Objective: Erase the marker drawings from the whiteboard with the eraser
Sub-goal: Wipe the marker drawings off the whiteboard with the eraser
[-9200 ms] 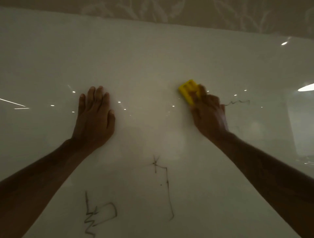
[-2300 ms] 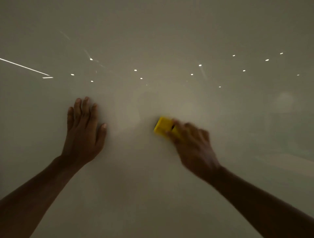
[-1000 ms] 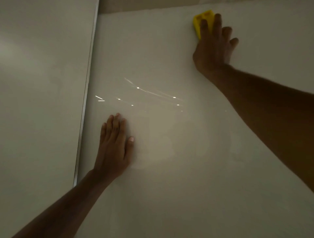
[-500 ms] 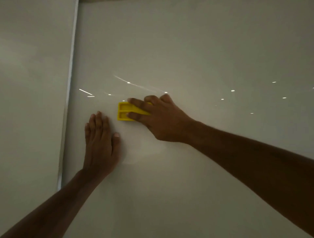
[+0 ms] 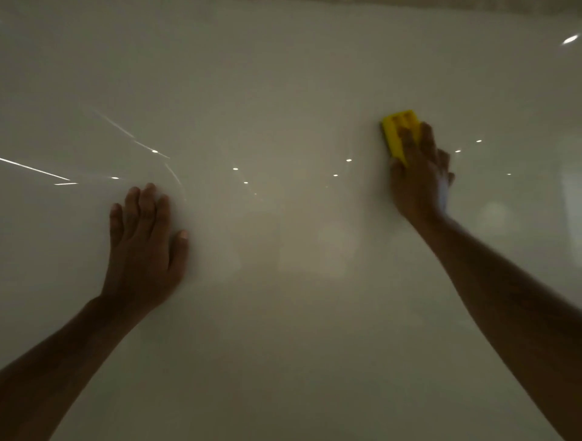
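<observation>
Filling nearly the whole head view: glossy whiteboard (image 5: 283,78), pale, dim lighting, surface carrying small bright ceiling-light reflections (image 5: 235,169) and a few thin streaked glints toward the left. A narrow darker strip of wall (image 5: 472,2) shows above the board's top edge at upper right. No marker lines can be made out on the visible part of the board; frame is soft with motion blur.

Left forearm enters from lower left. Left hand (image 5: 143,248) lies flat, palm against the board, fingers extended and held close together, thumb set slightly out to the right.

Right forearm enters from lower right, angled up. Right hand (image 5: 419,176) presses the eraser against the board, fingers laid over its back, thumb on its lower left edge; hand edges blurred.

Eraser (image 5: 397,132): yellow block, ribbed back, upper right of centre, in contact with the board, top half clear of the fingers, well apart from the left hand.
</observation>
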`<action>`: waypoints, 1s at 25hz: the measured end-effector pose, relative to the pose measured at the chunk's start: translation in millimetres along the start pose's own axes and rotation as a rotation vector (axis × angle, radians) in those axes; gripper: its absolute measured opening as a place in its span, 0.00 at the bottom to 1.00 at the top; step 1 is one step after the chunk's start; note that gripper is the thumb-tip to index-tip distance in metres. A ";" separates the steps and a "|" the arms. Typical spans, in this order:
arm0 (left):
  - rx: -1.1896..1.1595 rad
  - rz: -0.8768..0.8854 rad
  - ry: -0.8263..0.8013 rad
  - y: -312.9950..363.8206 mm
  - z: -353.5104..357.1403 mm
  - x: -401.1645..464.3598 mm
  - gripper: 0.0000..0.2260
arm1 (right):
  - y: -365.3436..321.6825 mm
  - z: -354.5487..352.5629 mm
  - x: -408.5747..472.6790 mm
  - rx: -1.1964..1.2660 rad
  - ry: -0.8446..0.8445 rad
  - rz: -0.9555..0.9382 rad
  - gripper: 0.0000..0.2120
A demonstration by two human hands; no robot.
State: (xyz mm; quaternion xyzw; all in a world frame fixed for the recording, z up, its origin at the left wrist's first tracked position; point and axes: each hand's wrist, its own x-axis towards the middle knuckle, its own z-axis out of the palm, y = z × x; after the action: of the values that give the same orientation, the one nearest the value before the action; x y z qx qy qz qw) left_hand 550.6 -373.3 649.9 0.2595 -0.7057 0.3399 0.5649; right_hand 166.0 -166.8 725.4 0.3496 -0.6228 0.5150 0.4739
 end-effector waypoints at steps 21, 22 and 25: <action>-0.038 0.014 0.052 84.6 42.0 21.0 0.30 | 187.7 -23.5 -117.7 0.081 0.096 0.457 0.26; -0.036 0.015 0.050 85.6 42.5 20.5 0.31 | 183.4 -23.7 -105.8 0.084 0.108 0.474 0.27; -0.021 -0.008 0.065 90.0 37.8 23.0 0.31 | 161.1 -21.7 -51.1 0.066 0.150 0.417 0.29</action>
State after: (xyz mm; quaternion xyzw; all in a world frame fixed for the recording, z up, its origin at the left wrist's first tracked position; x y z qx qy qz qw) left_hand 454.5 -345.1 650.6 0.2449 -0.6895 0.3385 0.5916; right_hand 37.8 -112.2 627.3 0.1893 -0.6277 0.6464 0.3903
